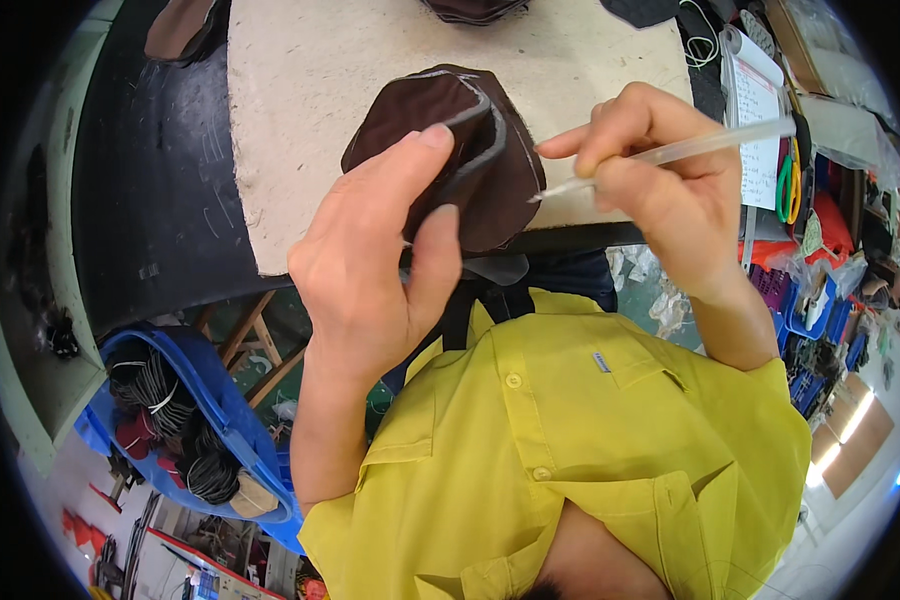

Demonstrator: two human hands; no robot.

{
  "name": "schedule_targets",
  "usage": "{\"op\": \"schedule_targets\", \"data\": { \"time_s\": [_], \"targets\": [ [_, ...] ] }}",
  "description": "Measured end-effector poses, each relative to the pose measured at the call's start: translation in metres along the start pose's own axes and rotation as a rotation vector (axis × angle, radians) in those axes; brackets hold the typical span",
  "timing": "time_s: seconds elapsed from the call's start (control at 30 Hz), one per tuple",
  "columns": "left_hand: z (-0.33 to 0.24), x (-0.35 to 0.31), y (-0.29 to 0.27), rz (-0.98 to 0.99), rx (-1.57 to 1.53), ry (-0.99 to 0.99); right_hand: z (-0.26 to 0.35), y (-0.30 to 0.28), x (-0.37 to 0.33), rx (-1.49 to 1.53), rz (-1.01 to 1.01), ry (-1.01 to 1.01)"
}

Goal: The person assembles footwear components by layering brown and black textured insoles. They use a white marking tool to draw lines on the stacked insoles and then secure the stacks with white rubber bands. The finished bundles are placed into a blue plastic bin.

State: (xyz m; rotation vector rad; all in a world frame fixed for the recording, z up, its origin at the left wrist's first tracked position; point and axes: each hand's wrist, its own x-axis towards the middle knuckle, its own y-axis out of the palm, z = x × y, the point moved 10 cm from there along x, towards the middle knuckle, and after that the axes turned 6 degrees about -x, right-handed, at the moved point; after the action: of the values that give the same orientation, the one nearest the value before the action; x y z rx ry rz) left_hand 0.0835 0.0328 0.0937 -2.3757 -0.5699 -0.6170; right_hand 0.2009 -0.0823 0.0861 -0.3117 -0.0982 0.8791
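Over the near part of a pale work board (310, 90), my left hand (370, 235) grips a dark brown piece of material (515, 195) with grey-edged layers folded up between thumb and fingers. A thin light line runs along part of its rim. My right hand (660, 165) is closed around a translucent white marking pen (705, 145), the index finger stretched toward the piece. The pen's tip meets or nearly meets the piece's right edge; contact is too small to tell. What lies beneath my left palm is hidden.
More dark pieces lie at the board's far edge (475, 8) and far left (182, 30). A black mat (160, 190) spreads to the left. Below it stands a blue bin (235, 420) of dark bundles. Scissors (790, 185) and a written notepad (755, 110) are on the right.
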Motion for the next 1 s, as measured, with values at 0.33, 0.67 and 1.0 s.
{"op": "schedule_targets", "data": {
  "time_s": [0.33, 0.67, 1.0],
  "targets": [
    [-0.001, 0.001, 0.012, 0.148, 0.122, 0.069, -0.002, 0.009, 0.001, -0.179, 0.003, -0.156],
    [-0.005, 0.005, 0.012, 0.101, 0.104, 0.115, 0.007, 0.019, -0.001, -0.283, -0.059, -0.230],
    [-0.008, 0.000, 0.014, 0.024, 0.199, 0.114, -0.018, -0.015, -0.004, 0.079, -0.079, -0.032]
  ]
}}
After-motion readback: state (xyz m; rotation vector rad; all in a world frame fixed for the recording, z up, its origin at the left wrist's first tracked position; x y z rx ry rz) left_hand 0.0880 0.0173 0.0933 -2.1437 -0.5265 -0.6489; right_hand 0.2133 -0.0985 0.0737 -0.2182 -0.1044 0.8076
